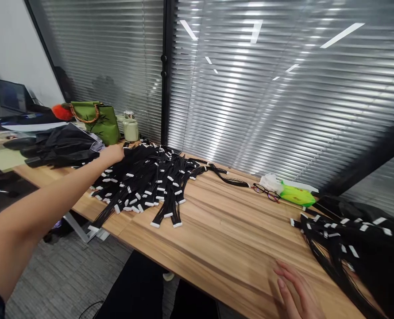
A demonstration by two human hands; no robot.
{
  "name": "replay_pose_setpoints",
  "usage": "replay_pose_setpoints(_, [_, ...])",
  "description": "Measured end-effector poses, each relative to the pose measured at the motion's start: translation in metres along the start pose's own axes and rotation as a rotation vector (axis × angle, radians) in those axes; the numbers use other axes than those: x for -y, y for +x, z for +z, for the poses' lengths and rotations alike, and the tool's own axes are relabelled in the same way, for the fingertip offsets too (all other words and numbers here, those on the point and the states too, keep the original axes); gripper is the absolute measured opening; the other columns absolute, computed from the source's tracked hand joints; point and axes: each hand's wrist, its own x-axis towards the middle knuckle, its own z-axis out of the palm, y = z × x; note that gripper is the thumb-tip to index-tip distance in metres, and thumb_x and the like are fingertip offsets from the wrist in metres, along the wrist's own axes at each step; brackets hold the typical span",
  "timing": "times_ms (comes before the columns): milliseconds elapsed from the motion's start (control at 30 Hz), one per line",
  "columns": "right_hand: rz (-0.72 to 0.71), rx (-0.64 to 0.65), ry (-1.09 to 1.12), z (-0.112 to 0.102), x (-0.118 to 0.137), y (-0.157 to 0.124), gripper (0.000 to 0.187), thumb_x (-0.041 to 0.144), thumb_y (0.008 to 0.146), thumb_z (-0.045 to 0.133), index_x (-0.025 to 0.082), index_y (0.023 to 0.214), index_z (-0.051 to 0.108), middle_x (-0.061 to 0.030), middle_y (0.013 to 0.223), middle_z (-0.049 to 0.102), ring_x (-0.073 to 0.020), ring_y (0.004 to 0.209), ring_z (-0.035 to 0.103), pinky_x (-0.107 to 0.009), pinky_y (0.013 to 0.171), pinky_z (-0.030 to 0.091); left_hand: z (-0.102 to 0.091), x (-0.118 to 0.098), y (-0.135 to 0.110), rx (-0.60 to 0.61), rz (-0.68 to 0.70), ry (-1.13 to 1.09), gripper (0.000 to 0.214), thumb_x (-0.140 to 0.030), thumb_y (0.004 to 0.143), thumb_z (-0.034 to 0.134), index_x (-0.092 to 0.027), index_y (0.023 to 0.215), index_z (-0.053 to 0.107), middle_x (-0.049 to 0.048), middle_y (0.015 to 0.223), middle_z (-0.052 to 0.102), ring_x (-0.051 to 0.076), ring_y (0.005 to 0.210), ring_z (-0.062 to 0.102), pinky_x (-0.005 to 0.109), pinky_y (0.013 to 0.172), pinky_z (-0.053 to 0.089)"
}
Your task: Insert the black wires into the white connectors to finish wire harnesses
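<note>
My left hand (112, 153) reaches out to the far left side of a pile of black ribbon cables (144, 173) with white connectors at their ends. Its fingers are curled closed at the edge of the pile; what they hold, if anything, is hidden. A dark cable end (126, 145) shows just beyond the knuckles. My right hand (298, 292) is low over the near right of the wooden table (223, 230), fingers apart and holding nothing. To its right lies a second heap of black cables (346, 239), also with white connectors.
A few loose cables (230, 177) lie near the window, beside eyeglasses (266, 192) and a green tissue pack (296, 194). At the back left stand a green bag (106, 122) and a pale jar (131, 127). Dark fabric (60, 144) and a laptop (11, 95) are farther left.
</note>
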Motion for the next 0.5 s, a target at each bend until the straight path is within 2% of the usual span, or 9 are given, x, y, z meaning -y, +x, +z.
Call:
replay_pose_setpoints(133, [0.058, -0.006, 0.044, 0.001, 0.006, 0.007, 0.045, 0.062, 0.096, 0.053, 0.024, 0.109, 0.073, -0.0157, 0.119, 0.082, -0.0388, 0.113, 0.077, -0.057, 0.097, 0.061, -0.046, -0.04, 0.003, -0.216, -0.147, -0.059, 0.044, -0.045, 0.101, 0.067, -0.016, 0.134, 0.061, 0.011, 0.134, 0.064, 0.025, 0.12, 0.065, 0.047, 0.105, 0.06])
replay_pose_setpoints(200, [0.035, -0.026, 0.045, 0.006, 0.014, 0.022, 0.046, 0.058, 0.097, 0.054, 0.023, 0.124, 0.067, -0.0166, 0.125, 0.079, -0.0381, 0.118, 0.074, -0.057, 0.1, 0.059, -0.063, -0.068, -0.006, -0.306, -0.124, -0.103, 0.044, -0.046, 0.101, 0.067, -0.015, 0.133, 0.062, 0.0108, 0.134, 0.064, 0.026, 0.122, 0.065, 0.049, 0.107, 0.059])
replay_pose_setpoints(267, [-0.085, -0.057, 0.043, 0.014, 0.026, 0.045, 0.049, 0.055, 0.097, 0.056, 0.022, 0.134, 0.06, -0.0184, 0.131, 0.075, -0.0377, 0.124, 0.071, -0.06, 0.106, 0.055, -0.07, -0.098, -0.023, -0.334, -0.051, -0.172, 0.042, -0.047, 0.101, 0.067, -0.015, 0.129, 0.064, 0.0101, 0.133, 0.065, 0.026, 0.124, 0.064, 0.049, 0.109, 0.058])
replay_pose_setpoints(333, [-0.229, -0.124, 0.043, 0.026, 0.044, 0.07, 0.057, 0.056, 0.095, 0.062, 0.023, 0.141, 0.054, -0.0209, 0.146, 0.065, -0.0404, 0.141, 0.06, -0.067, 0.115, 0.046, -0.067, -0.128, -0.044, -0.284, 0.023, -0.269, 0.039, -0.046, 0.102, 0.065, -0.014, 0.125, 0.066, 0.0096, 0.13, 0.066, 0.025, 0.123, 0.065, 0.048, 0.109, 0.057])
replay_pose_setpoints(400, [-0.315, -0.132, 0.045, 0.04, 0.066, 0.091, 0.082, 0.063, 0.086, 0.071, 0.023, 0.151, 0.042, -0.0246, 0.162, 0.048, -0.045, 0.155, 0.043, -0.075, 0.121, 0.036, -0.056, -0.155, -0.063, -0.169, 0.081, -0.403, 0.037, -0.046, 0.103, 0.064, -0.013, 0.12, 0.067, 0.0081, 0.123, 0.068, 0.024, 0.118, 0.067, 0.045, 0.106, 0.059])
replay_pose_setpoints(467, [-0.303, -0.041, 0.086, 0.052, 0.088, 0.103, 0.101, 0.064, 0.081, 0.077, 0.02, 0.158, 0.03, -0.0281, 0.17, 0.035, -0.0469, 0.162, 0.03, -0.075, 0.125, 0.03, -0.041, -0.175, -0.078, -0.024, 0.105, -0.562, 0.037, -0.046, 0.103, 0.063, -0.012, 0.118, 0.068, 0.0072, 0.117, 0.069, 0.022, 0.109, 0.069, 0.041, 0.098, 0.062])
replay_pose_setpoints(500, [-0.274, 0.027, 0.133, 0.056, 0.098, 0.105, 0.102, 0.062, 0.081, 0.078, 0.018, 0.159, 0.03, -0.0285, 0.17, 0.036, -0.0458, 0.162, 0.031, -0.073, 0.126, 0.031, -0.034, -0.184, -0.084, 0.044, 0.108, -0.643, 0.038, -0.047, 0.104, 0.063, -0.012, 0.118, 0.067, 0.0071, 0.115, 0.069, 0.02, 0.105, 0.069, 0.039, 0.094, 0.063])
